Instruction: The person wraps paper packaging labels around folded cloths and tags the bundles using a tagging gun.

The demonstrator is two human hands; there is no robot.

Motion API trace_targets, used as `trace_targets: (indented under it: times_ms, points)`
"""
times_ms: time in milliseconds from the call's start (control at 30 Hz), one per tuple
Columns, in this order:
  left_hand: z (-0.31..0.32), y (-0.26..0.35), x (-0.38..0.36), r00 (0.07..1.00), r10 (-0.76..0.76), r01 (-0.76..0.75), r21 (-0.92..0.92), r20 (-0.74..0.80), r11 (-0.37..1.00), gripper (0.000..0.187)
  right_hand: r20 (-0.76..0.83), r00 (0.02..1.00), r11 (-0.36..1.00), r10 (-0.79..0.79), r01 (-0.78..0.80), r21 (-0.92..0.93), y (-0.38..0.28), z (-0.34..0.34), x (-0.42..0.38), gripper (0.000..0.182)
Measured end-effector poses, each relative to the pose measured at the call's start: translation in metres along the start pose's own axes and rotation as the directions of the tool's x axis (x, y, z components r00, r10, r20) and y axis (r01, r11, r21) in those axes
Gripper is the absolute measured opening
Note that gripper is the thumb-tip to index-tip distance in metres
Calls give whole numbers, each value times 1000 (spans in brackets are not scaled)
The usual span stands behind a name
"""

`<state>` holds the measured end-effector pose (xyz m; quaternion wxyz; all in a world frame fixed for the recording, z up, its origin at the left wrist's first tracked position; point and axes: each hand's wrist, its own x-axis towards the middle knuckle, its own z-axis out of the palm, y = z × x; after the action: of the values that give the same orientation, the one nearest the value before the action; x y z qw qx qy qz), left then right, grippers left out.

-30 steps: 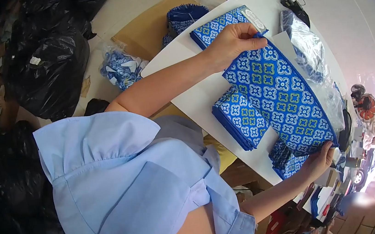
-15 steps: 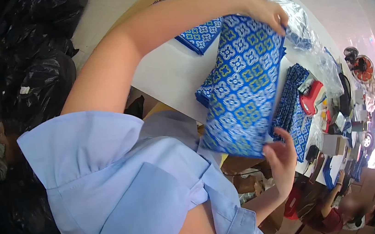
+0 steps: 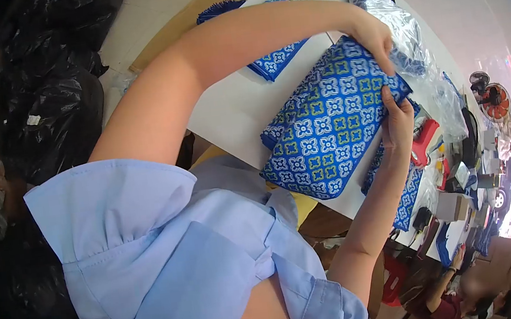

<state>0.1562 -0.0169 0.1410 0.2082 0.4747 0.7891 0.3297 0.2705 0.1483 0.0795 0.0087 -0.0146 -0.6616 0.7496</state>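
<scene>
A folded blue cloth (image 3: 322, 133) with a white and green floral print lies at a slant over the white table (image 3: 224, 109). My left hand (image 3: 372, 36) reaches over from the upper left, its fingers closed on the cloth's far right edge. Just below, my right hand (image 3: 399, 119) pinches the same edge, thumb on top and the other fingers partly hidden beneath. The two hands almost meet at that corner. Under the cloth's left side, more of the same print shows. Another folded piece (image 3: 279, 61) of this fabric rests behind my left forearm.
A red tool like a tagging gun (image 3: 424, 145) lies right of my right hand, by more patterned fabric (image 3: 406, 202). Clear plastic bags (image 3: 401, 29) lie at the far edge. Black plastic bags (image 3: 61, 112) fill the left. A co-worker (image 3: 445, 305) is at lower right.
The cloth has come down from a raised, tilted position to lie flatter. My right hand has moved up from its lower corner to the right edge, close to my left hand, which has lowered slightly.
</scene>
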Motion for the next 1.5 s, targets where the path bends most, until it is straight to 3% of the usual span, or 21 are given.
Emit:
trace_targets:
  times_ms: [67, 100, 167, 200, 267, 333, 400, 467, 533, 667, 733, 900, 1000, 1067, 1133, 1200, 1267, 1333, 1400, 1467, 1500]
  points:
    - [-3, -3, -30, 979, -204, 199, -219, 1, 955, 31, -21, 1000, 997, -18, 19, 68, 2, -7, -4, 20]
    - [1, -7, -38, 980, -199, 196, -215, 4, 957, 31, -53, 997, 994, -56, 61, 94, -1, -8, -8, 20]
    - [16, -18, -46, 956, -209, 56, -573, -205, 818, 25, -93, 992, 986, -81, 94, 136, -2, -11, -10, 17]
    - [26, -20, -47, 957, -206, 55, -571, -203, 819, 25, -97, 992, 986, -83, 96, 137, -1, -12, -10, 17]
    - [49, -22, -49, 876, -335, -61, -769, -347, 637, 23, -145, 988, 991, -43, 61, 120, 3, -10, -7, 13]
    - [67, -37, -44, 830, -385, -66, -756, -404, 651, 21, -171, 985, 993, -15, 35, 113, 17, -13, 2, 13]
    - [79, -50, -40, 667, -395, 124, -429, -631, 895, 20, -228, 961, 978, -155, 116, -175, 28, -16, 8, 15]
    - [81, -52, -42, 649, -416, 173, -409, -637, 896, 20, -247, 932, 906, -266, 154, -395, 35, -10, 14, 19]
    - [81, -60, -40, 612, -383, 279, -265, -692, 923, 22, -277, 901, 569, -333, -42, -821, 28, -7, 19, 26]
    - [72, -64, -27, 596, -435, 381, -240, -675, 893, 23, -342, 832, 492, -437, -97, -865, 27, 1, 38, 31]
    - [65, -66, -20, 614, -543, 489, -263, -574, 831, 22, -349, 847, 411, -401, -174, -895, 26, -1, 48, 33]
    - [66, -76, -13, 536, -513, 620, -99, -670, 778, 21, -373, 879, 329, -298, -272, -904, 29, 0, 62, 37]
    - [63, -90, -12, 555, -513, 609, -100, -655, 787, 24, -366, 867, 357, -338, -241, -903, 32, 2, 60, 38]
    - [54, -101, -9, 580, -173, 258, -21, -796, 966, 26, -360, 866, 369, -348, -226, -901, 36, -1, 60, 40]
    - [36, -100, 2, 632, -211, 144, -154, -746, 977, 24, -358, 863, 384, -357, -214, -898, 41, -4, 63, 41]
    - [17, -95, 17, 693, -297, -47, -453, -657, 890, 23, -318, 862, 405, -394, -148, -902, 44, -7, 64, 41]
    - [6, -93, 35, 786, -258, 11, -405, -562, 914, 31, -327, 863, 438, -385, -141, -888, 41, -5, 60, 40]
    - [-4, -85, 48, 938, -307, 305, -40, -157, 952, 39, -315, 856, 522, -409, -64, -850, 44, -8, 61, 39]
    - [-4, -78, 51, 944, -318, 324, 81, -87, 942, 41, -340, 855, 557, -390, -75, -827, 46, -12, 64, 39]
    - [-3, -77, 50, 981, -189, 179, 150, 53, 972, 41, -362, 866, 668, -344, -46, -743, 48, -13, 62, 39]
    - [0, -78, 49, 977, -197, 191, 71, 85, 979, 44, -381, 860, 673, -339, -62, -737, 49, -13, 61, 38]
